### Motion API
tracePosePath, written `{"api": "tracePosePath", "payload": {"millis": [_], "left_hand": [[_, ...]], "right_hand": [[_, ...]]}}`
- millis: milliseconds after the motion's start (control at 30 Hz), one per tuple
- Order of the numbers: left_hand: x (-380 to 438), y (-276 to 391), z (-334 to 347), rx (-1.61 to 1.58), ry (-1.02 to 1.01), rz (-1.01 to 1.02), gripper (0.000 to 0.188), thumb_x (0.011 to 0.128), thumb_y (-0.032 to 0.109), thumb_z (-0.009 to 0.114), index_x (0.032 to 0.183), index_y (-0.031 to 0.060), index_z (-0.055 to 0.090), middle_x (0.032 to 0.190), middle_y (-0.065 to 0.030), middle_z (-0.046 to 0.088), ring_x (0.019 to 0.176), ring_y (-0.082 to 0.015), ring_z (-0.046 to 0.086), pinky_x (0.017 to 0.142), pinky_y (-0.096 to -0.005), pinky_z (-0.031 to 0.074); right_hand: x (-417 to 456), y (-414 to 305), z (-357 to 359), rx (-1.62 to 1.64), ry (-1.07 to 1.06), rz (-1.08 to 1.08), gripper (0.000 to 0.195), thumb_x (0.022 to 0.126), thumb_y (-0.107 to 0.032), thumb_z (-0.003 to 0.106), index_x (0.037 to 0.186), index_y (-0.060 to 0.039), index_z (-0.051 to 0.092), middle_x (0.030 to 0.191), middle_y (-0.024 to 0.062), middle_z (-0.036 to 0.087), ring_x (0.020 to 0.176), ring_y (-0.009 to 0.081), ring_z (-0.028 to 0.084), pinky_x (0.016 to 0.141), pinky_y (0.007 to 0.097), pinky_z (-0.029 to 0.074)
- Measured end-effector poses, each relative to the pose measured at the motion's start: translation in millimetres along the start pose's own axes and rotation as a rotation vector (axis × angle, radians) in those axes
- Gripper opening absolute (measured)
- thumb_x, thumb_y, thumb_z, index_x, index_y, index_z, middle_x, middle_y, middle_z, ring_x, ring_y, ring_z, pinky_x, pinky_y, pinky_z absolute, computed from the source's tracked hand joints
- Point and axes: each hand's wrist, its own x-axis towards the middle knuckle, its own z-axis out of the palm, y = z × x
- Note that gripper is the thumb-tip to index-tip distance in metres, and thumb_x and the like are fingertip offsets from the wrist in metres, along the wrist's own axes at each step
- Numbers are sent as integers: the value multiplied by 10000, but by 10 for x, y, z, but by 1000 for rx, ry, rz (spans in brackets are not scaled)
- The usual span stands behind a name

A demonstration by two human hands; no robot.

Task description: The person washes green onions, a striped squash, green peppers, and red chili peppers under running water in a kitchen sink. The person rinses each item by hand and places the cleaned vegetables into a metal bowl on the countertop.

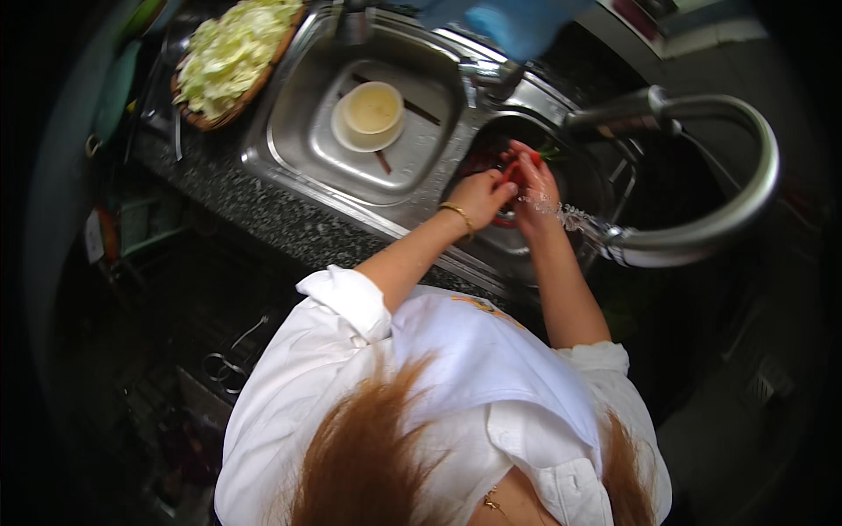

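Note:
Over the small round sink basin (516,248), my left hand (481,196) and my right hand (536,191) are close together. Between them they hold red peppers (512,174), probably chilies, with green stems (550,152) sticking out past my right fingers. How many peppers there are is hidden by the hands. Lower in the basin, another curved red piece (505,223) shows below my left hand. A stream of water (559,209) from the curved metal faucet (756,158) splashes onto my right hand and wrist.
The square steel basin (296,125) to the left holds stacked pale bowls (373,112) with yellowish liquid and dark chopsticks (421,112). A wicker basket (227,117) of cut cabbage (230,59) stands on the speckled stone counter (263,210). Blue material (506,26) lies behind the sink.

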Motion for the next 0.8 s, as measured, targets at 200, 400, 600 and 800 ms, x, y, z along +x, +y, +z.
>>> {"api": "tracePosePath", "payload": {"millis": [200, 400, 600, 800], "left_hand": [[199, -113, 264, -238, 319, 240, 486, 717, 238, 592, 1087, -44, 451, 911, -166, 563, 751, -248, 587, 678, -318, 472], [244, 260, 13, -224, 102, -12, 644, 731, 482, 551, 1064, -64, 481, 840, -197, 594, 823, -306, 586, 726, -342, 456], [289, 356, 58, -409, 119, -9, 399, 698, 255, 622, 977, -14, 530, 895, -154, 593, 851, -248, 574, 709, -322, 453], [244, 170, 85, -595, -156, -92, 385, 652, 134, 650, 1001, 15, 539, 990, -141, 571, 912, -221, 549, 748, -316, 458]], "right_hand": [[-34, 150, -141, -369, -119, -169, 433, 845, -142, 502, 1242, -82, 342, 1116, 85, 474, 987, 182, 481, 850, 304, 393], [-105, 199, -82, -492, -227, -203, 524, 896, -196, 363, 1355, -241, 115, 1219, 114, 352, 1031, 219, 439, 879, 361, 375], [65, 127, -391, -427, -184, -143, 617, 854, -173, 414, 1364, -249, 76, 1261, 115, 302, 1036, 233, 438, 856, 357, 388], [-489, -174, -2, -851, -323, -52, 734, 805, -275, 494, 1373, -225, 33, 1296, 129, 284, 1016, 231, 446, 818, 325, 399]]}}
